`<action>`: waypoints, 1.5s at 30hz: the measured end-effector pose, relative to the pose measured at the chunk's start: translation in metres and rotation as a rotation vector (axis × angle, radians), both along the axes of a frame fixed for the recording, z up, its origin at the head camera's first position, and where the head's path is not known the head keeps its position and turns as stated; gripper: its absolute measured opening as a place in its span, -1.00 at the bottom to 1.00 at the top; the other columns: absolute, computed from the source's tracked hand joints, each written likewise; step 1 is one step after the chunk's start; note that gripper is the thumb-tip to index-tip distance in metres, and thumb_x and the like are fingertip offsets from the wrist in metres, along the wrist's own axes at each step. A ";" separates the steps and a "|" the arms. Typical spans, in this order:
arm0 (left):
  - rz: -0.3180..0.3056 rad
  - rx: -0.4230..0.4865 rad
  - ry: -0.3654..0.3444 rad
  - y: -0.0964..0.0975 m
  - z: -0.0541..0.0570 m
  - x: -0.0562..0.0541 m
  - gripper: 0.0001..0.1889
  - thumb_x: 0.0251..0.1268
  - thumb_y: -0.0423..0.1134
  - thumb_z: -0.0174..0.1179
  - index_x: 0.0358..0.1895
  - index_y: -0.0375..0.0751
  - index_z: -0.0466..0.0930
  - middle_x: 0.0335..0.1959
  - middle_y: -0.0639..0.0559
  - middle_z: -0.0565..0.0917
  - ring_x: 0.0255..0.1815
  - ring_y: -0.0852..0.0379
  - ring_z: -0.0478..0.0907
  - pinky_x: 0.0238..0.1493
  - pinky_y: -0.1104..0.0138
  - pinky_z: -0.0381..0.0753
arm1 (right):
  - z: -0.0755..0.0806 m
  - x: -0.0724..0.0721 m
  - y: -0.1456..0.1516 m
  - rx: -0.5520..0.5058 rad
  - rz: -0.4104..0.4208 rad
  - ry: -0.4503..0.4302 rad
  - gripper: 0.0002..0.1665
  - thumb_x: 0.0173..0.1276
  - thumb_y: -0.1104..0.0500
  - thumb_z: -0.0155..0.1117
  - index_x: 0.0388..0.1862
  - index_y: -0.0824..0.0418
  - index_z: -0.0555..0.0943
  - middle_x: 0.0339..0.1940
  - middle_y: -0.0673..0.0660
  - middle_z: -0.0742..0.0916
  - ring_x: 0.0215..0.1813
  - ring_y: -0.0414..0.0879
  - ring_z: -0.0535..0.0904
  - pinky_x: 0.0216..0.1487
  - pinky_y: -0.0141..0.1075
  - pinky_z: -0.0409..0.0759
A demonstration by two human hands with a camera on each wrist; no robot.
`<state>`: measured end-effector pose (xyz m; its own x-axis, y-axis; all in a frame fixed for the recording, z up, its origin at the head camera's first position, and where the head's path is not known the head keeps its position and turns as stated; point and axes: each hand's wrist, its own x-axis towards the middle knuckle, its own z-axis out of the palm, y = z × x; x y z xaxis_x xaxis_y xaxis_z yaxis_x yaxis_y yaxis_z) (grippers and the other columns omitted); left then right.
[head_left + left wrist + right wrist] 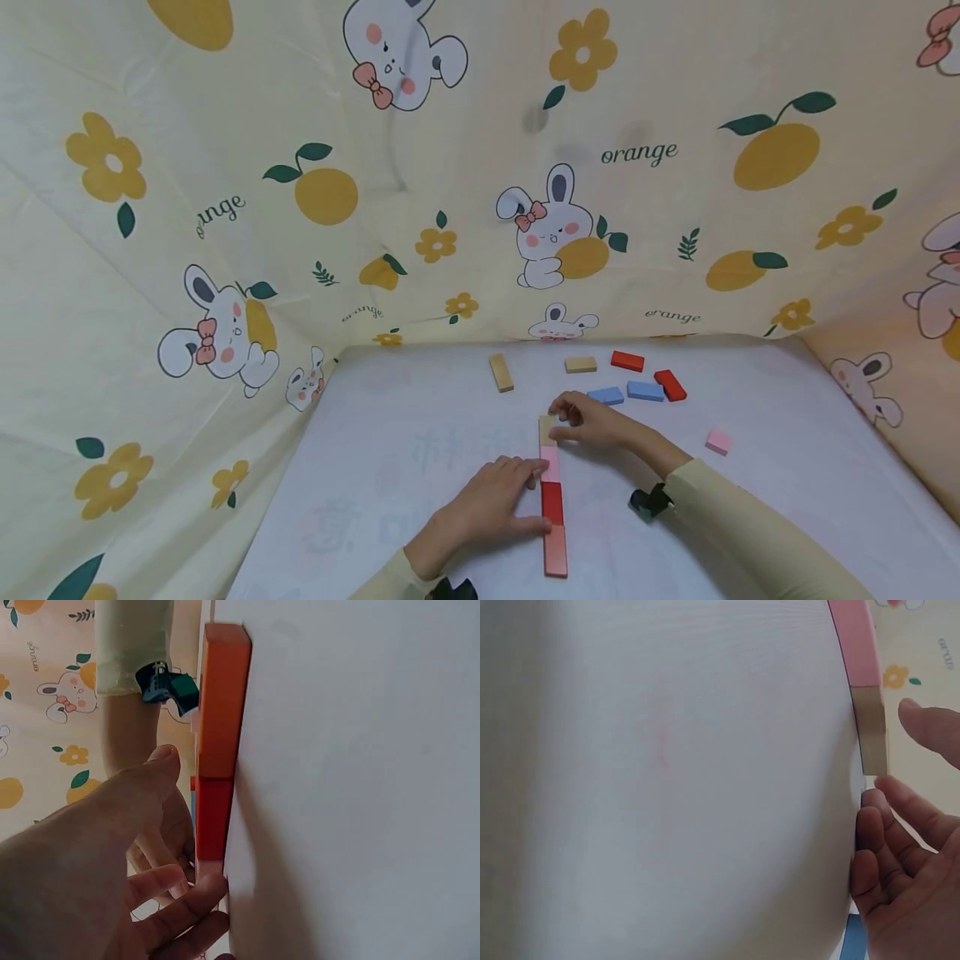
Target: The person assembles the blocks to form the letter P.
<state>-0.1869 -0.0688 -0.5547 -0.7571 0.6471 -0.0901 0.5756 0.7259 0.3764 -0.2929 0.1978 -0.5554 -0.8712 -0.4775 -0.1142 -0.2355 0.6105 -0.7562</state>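
A straight row of blocks runs away from me on the white table: a salmon block (555,556) nearest, then a red block (552,502), a pink block (551,460) and a natural wood block (546,427) farthest. My left hand (491,498) lies along the row's left side, fingertips at the pink block and thumb at the red-salmon joint. At the far end is my right hand (592,422); its index fingertip (885,784) is right at the wood block's end. The right thumb (930,729) stands off that block in the right wrist view.
Loose blocks lie beyond my right hand: two wood blocks (581,365) (501,372), two red blocks (627,361) (671,385) and two blue blocks (646,391) (606,396). A small pink block (717,442) sits right of my right forearm. Patterned cloth (450,167) hangs behind the table.
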 end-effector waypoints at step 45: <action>-0.004 0.038 -0.034 0.012 0.004 -0.023 0.01 0.22 0.35 0.48 0.66 0.02 0.32 -0.27 0.28 0.49 -0.12 0.29 0.36 -0.08 0.37 0.40 | 0.030 -0.085 -0.047 0.056 0.086 0.079 -0.05 0.43 0.13 0.56 0.67 0.17 0.29 0.60 0.29 0.48 0.58 0.25 0.41 0.54 0.21 0.35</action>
<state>-0.2104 -0.0568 -0.5507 -0.7516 0.6533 -0.0913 0.5647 0.7087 0.4229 -0.3775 0.1510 -0.5255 -0.8344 -0.5459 -0.0759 -0.3464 0.6264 -0.6983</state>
